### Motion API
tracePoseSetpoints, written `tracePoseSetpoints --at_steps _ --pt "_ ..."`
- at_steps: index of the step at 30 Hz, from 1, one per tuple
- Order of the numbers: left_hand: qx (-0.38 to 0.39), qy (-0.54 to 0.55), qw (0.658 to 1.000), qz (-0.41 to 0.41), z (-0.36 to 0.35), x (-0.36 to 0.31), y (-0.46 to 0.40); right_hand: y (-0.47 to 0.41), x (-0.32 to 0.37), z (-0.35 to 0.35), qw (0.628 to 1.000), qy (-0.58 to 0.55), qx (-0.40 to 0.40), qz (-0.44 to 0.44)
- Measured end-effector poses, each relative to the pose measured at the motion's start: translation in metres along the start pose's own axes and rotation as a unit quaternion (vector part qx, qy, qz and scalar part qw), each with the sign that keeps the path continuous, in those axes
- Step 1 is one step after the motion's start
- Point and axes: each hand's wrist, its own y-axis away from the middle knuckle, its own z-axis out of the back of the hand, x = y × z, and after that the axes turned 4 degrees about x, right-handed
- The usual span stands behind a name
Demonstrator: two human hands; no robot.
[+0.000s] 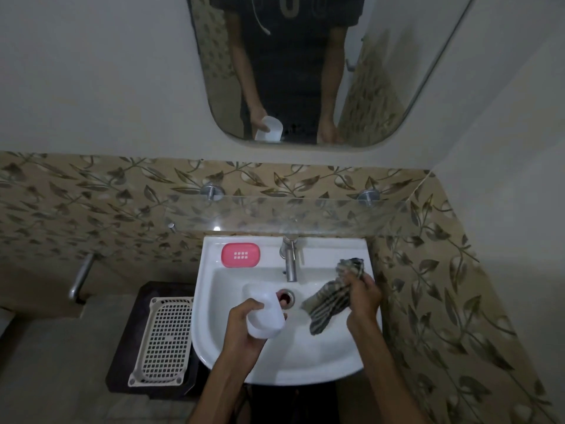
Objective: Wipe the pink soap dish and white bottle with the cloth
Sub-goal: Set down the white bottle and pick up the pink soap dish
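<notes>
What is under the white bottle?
The white bottle is held over the sink by the left hand. Under it shows bare basin and part of the drain; the rest is covered.

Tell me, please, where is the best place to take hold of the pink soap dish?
Take the pink soap dish across its short sides, coming from above. It lies flat on the sink ledge left of the tap, so the low rim is probably the only grip.

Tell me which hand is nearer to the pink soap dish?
Left. The left hand holds the white bottle over the basin, below the pink soap dish. The right hand grips the cloth at the sink's opposite side, farther away.
</notes>
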Motion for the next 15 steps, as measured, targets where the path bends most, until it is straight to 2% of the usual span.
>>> tracePoseSetpoints --at_steps 3,6,11,13,15 --pt "-0.028 -0.015 0.999 -0.011 0.012 0.003 -0.003 -0.04 0.017 -0.002 0.998 -0.048 0.013 -0.049" --pt "-0.052 -0.008 0.999 -0.008 0.021 0.006 -0.005 -0.068 0.033 -0.009 0.994 -0.06 0.068 -0.06" --pt "-0.074 -0.005 0.997 -0.014 0.03 0.011 -0.006 -0.108 0.047 -0.025 0.976 -0.199 0.069 -0.057" --pt "-0.081 -0.005 0.997 -0.01 0.033 0.012 -0.007 -0.12 0.04 -0.029 0.983 -0.164 0.054 -0.058" --pt "-0.083 0.005 0.996 -0.009 0.036 0.014 -0.006 -0.127 0.033 -0.034 0.995 -0.093 -0.012 -0.023"
